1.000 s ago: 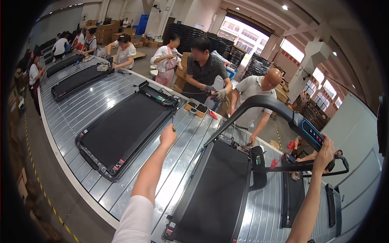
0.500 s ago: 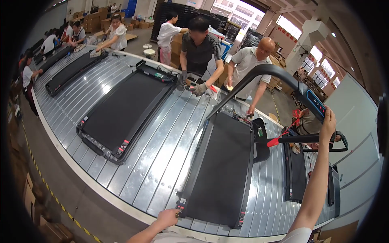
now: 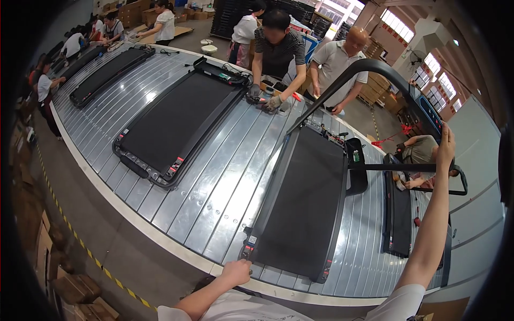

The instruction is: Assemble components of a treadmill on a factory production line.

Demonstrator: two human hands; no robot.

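two bare hands work on one black treadmill [image 3: 305, 200] that lies flat on a ribbed metal conveyor [image 3: 214, 176]. nearest, the left hand [image 3: 237, 272] rests at the treadmill's near left corner, fingers curled down against the end cap; whether it grips anything cannot be told. the right hand [image 3: 445, 147] is raised at the treadmill's far right side, fingers closed on the top of its grey handrail [image 3: 369, 67], which arches up and over the deck. a black bar [image 3: 399, 167] crosses level beside the treadmill's far right edge, just below that hand. left of the treadmill, apart from it, a second treadmill [image 3: 176, 125] lies flat on the same conveyor. beyond the treadmill's far end, three people stand at the conveyor's edge; one, in gloves [image 3: 273, 102], leans over small parts. cardboard boxes [image 3: 134, 10] are stacked far behind them.
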